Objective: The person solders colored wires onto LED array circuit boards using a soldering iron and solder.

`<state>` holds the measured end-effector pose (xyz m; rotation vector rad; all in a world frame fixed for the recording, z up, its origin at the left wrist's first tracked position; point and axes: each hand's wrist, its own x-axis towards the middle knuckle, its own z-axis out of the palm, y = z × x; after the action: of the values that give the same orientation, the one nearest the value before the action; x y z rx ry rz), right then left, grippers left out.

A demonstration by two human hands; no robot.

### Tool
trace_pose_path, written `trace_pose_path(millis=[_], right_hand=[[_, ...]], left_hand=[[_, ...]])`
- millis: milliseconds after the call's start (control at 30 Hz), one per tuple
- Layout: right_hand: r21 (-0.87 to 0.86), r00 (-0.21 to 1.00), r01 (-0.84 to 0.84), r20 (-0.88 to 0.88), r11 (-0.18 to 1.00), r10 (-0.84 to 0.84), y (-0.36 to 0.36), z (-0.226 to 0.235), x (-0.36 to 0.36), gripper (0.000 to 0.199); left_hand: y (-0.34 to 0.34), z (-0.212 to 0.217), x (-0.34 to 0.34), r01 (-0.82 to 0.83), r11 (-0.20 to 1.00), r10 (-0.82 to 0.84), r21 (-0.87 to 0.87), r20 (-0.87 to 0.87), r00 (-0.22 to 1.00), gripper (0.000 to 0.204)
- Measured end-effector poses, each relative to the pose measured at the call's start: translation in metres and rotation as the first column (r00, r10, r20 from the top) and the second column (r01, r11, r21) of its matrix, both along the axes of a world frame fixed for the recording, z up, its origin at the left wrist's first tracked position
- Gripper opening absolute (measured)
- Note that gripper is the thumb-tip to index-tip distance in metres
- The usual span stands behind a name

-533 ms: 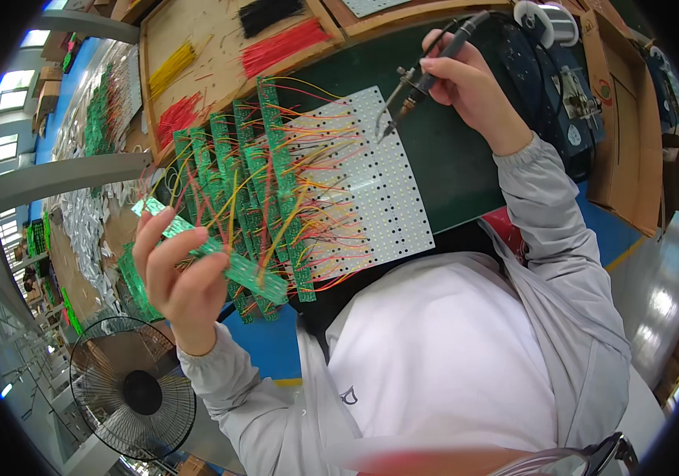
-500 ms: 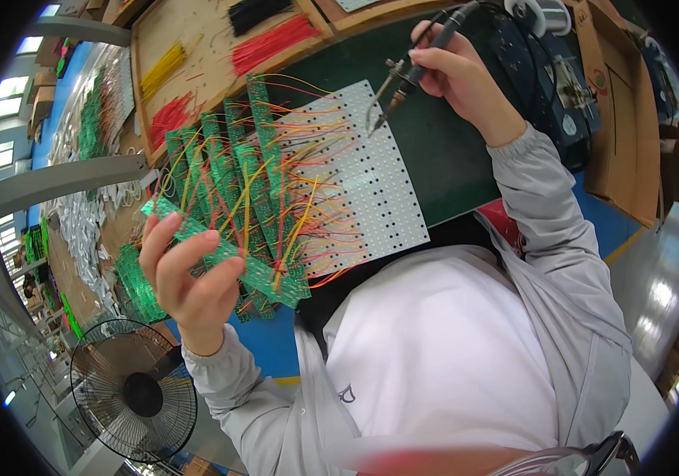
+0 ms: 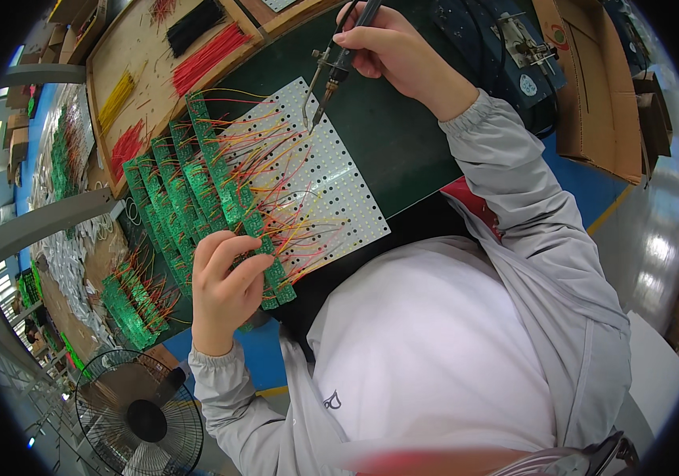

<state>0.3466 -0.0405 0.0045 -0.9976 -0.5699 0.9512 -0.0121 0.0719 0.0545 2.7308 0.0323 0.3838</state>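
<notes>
My right hand (image 3: pixel 383 44) grips a soldering iron (image 3: pixel 338 71) with a thin curved metal tube fixed alongside it. Its tip points down at the far part of a white perforated panel (image 3: pixel 347 186). Red and yellow wires (image 3: pixel 272 151) run from the panel to several narrow green circuit boards (image 3: pixel 216 170) lying side by side at its left. At the near end of these boards is my left hand (image 3: pixel 228 278), fingers curled and thumb close to the forefinger against the closest board. Whatever lies between those fingertips is hidden.
A wooden tray (image 3: pixel 137 59) of red, black and yellow wires stands at the far left. More wired green boards (image 3: pixel 135 305) lie left of my hand, above a black fan (image 3: pixel 145 420). At the right are a dark blue device (image 3: pixel 514 47) and a cardboard box (image 3: pixel 593 95).
The green board that my left hand held raised now lies down, and the fingers have moved to the boards' near end. The view has shifted; my right hand still holds the iron over the panel.
</notes>
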Motion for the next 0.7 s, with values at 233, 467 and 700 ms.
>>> trace_pose_path(millis=[233, 467, 700], right_hand=[[-0.067, 1.000, 0.021, 0.013, 0.998, -0.020, -0.008, 0.000, 0.000, 0.011], [-0.031, 0.999, 0.026, 0.035, 0.999, -0.025, -0.004, 0.001, -0.001, 0.011], [-0.017, 0.999, -0.032, 0.013, 0.999, 0.032, -0.007, -0.001, 0.004, 0.012]], left_hand=[[0.007, 0.032, 0.040, -0.161, 0.985, 0.166, 0.067, -0.081, 0.983, 0.016], [0.027, 0.020, 0.078, -0.398, 0.913, 0.407, 0.086, -0.224, 0.885, 0.025], [-0.006, 0.019, 0.049, -0.647, 0.745, 0.659, 0.162, -0.327, 0.677, 0.026]])
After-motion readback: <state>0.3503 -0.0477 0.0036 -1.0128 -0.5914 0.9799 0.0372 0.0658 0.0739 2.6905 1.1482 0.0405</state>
